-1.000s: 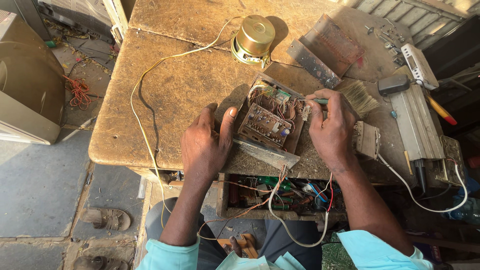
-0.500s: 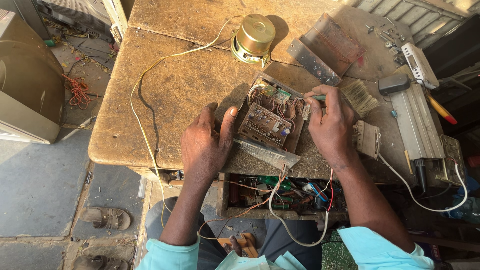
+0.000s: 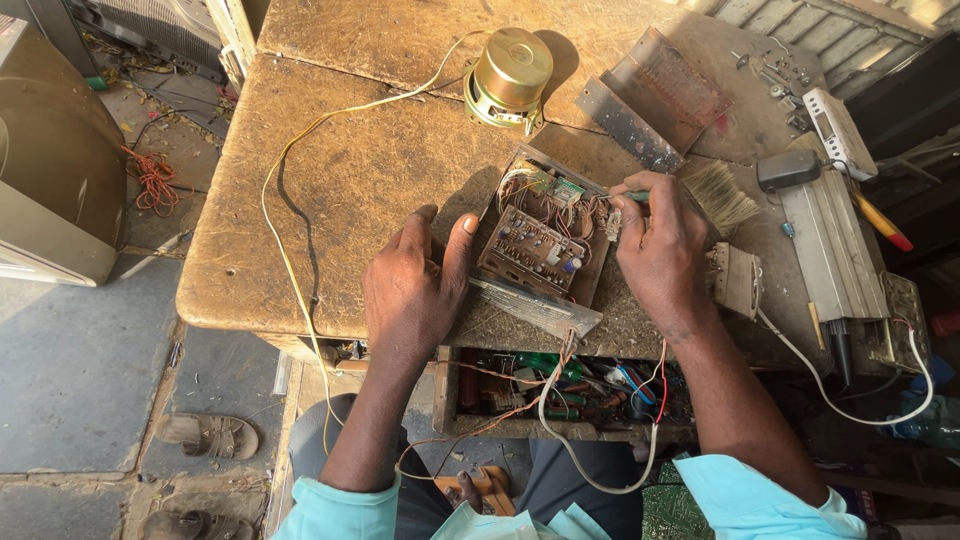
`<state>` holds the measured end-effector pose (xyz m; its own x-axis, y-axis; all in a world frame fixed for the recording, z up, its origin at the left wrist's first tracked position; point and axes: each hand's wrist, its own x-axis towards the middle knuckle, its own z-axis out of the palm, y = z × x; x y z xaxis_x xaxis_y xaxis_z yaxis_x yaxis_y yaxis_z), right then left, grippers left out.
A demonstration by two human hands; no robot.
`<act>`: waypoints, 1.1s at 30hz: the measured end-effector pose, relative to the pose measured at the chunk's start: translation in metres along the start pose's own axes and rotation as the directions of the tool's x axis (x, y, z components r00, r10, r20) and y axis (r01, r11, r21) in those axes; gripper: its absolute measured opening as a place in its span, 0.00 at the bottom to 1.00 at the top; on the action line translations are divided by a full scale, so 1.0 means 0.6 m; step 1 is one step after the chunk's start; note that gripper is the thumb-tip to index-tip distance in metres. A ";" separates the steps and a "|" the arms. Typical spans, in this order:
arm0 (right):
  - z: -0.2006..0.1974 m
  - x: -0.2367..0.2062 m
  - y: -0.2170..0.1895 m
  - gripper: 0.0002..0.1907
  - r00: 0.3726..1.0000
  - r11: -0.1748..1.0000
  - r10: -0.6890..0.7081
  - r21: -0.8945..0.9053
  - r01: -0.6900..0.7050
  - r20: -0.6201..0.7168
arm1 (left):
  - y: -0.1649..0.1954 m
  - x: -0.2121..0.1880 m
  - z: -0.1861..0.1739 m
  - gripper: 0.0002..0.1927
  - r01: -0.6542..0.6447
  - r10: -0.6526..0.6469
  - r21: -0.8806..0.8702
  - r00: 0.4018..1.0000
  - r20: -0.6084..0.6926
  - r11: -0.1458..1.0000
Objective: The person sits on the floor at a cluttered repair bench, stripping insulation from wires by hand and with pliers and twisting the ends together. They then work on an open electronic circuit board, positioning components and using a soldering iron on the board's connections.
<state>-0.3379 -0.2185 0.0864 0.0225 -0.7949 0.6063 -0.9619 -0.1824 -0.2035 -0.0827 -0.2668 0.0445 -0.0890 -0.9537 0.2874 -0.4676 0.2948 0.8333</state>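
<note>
On a worn desk (image 3: 350, 180), the left hand (image 3: 412, 290) rests with fingers spread loosely beside an opened circuit board chassis (image 3: 540, 245), while the right hand (image 3: 662, 250) pinches a green-handled tool (image 3: 634, 197) at its edge

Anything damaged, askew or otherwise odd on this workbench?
Yes. The opened circuit chassis sits tilted between the left hand and right hand, boards and wires exposed. A bare speaker lies loose, cone down, trailing a yellow wire. The bench top is worn and pitted.
</note>
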 end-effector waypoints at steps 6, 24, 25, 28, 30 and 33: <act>0.001 -0.004 -0.001 0.11 1.000 1.000 -0.016 -0.018 0.015 -0.014 | 0.001 0.000 -0.001 0.27 0.001 -0.001 -0.002 1.000 -0.005 1.000; -0.009 -0.013 0.007 0.11 0.998 0.999 -0.048 -0.002 0.048 -0.039 | 0.009 -0.011 0.008 0.26 -0.010 0.010 -0.002 0.999 -0.047 1.000; -0.008 -0.013 0.007 0.11 0.998 0.999 -0.047 0.011 0.048 -0.040 | 0.008 -0.010 0.007 0.26 -0.014 0.014 -0.005 0.999 -0.045 1.000; -0.005 -0.011 0.006 0.11 0.999 0.999 -0.033 0.000 0.033 -0.032 | 0.006 -0.006 0.008 0.25 -0.015 0.014 -0.004 0.999 -0.039 1.000; -0.002 -0.011 0.005 0.11 0.999 1.000 -0.024 -0.006 0.024 -0.027 | 0.004 -0.004 0.008 0.25 -0.007 0.006 -0.008 0.999 -0.034 1.000; 0.000 -0.012 0.002 0.11 1.000 1.000 -0.011 0.007 0.011 -0.019 | 0.002 -0.006 0.006 0.26 -0.003 0.003 -0.014 0.999 -0.032 1.000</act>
<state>-0.3390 -0.2128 0.0816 0.0282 -0.7817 0.6230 -0.9598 -0.1953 -0.2017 -0.0864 -0.2635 0.0430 -0.0625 -0.9504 0.3047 -0.4553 0.2989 0.8387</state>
